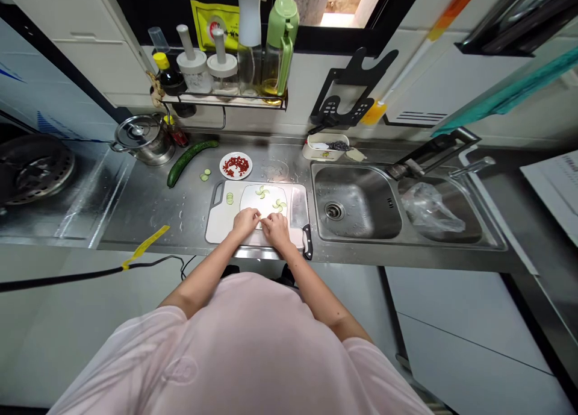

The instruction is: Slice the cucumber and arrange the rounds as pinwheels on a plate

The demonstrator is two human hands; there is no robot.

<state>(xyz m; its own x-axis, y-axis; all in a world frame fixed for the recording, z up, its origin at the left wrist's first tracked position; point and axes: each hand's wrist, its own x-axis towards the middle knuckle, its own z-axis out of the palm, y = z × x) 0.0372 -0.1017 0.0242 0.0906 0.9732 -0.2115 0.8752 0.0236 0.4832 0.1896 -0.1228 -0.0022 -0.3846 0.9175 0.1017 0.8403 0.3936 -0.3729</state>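
Observation:
My left hand (pixel 246 221) and my right hand (pixel 276 227) meet at the near part of a white plate (pixel 248 193), fingers pinched together. Whatever they hold is too small to make out. The plate lies on a white cutting board (pixel 219 226) and bears two pinwheel shapes of pale green slices, one at its top (pixel 262 192), one at its right (pixel 279 205). A few round slices (pixel 230 199) rest on the board's left part. At the board's right edge is a knife with a black handle (pixel 307 242). Behind the board stands a small plate of red pieces (pixel 236 165).
A cucumber (pixel 187 161), more slices (pixel 205 175) and a lidded pot (pixel 143 139) are on the counter's left. The double sink (pixel 356 204) is at the right, a plastic bag (pixel 431 207) in its far basin. Bottles and jars fill a shelf (pixel 226 100) above.

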